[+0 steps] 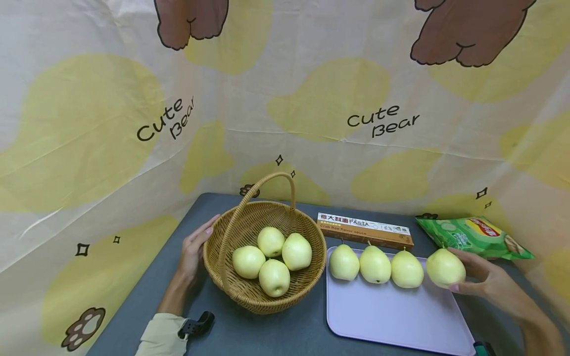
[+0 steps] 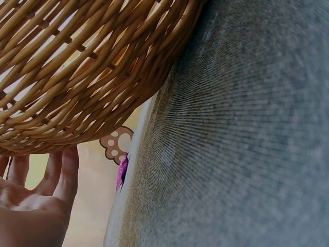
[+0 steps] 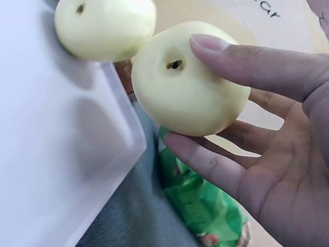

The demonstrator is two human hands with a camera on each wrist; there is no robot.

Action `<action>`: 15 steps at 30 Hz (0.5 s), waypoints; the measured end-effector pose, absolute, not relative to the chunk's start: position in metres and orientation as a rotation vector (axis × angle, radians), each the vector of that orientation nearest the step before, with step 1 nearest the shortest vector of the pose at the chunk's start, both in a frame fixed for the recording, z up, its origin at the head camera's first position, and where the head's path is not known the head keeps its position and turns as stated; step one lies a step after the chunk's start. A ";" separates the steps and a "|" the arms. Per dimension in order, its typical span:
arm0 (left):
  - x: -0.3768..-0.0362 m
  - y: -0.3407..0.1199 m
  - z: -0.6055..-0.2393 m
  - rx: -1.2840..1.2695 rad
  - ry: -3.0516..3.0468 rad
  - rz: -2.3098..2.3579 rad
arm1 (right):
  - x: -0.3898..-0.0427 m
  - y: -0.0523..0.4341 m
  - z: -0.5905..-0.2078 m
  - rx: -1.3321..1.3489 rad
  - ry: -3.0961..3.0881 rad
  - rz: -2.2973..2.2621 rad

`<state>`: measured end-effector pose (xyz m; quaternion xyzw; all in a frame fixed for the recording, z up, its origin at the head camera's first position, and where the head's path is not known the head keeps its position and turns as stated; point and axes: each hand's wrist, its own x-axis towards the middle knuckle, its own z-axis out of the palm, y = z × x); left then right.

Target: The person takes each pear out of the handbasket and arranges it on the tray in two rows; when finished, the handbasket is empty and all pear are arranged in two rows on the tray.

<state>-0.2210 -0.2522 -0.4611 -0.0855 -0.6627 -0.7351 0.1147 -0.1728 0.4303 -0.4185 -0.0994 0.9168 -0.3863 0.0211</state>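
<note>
Wicker basket (image 2: 77,67) underside, L-wrist only

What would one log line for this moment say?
right hand: holds pear at tray edge | left hand: rests on basket

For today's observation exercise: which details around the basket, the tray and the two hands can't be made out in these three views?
- Head view: the basket wall hides the undersides of its four pears.
- Head view: the small print on the pasta box is too small to read.
- Left wrist view: the left hand is cut off by the frame's edge.
- Right wrist view: the pear held by the right hand hides most of the chip bag.
</note>
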 end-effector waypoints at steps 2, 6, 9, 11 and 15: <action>-0.221 -0.252 -0.461 -0.251 -1.935 -2.159 | -0.174 0.432 -0.423 -0.282 2.831 -1.183; -0.221 -0.252 -0.461 -0.252 -1.929 -2.168 | -0.176 0.434 -0.430 -0.231 2.810 -1.159; -0.221 -0.252 -0.461 -0.250 -1.934 -2.167 | -0.178 0.434 -0.434 -0.198 2.796 -1.133; -0.220 -0.252 -0.461 -0.248 -1.939 -2.164 | -0.179 0.433 -0.435 -0.186 2.785 -1.129; -0.221 -0.252 -0.460 -0.247 -1.943 -2.158 | -0.180 0.432 -0.438 -0.209 2.777 -1.147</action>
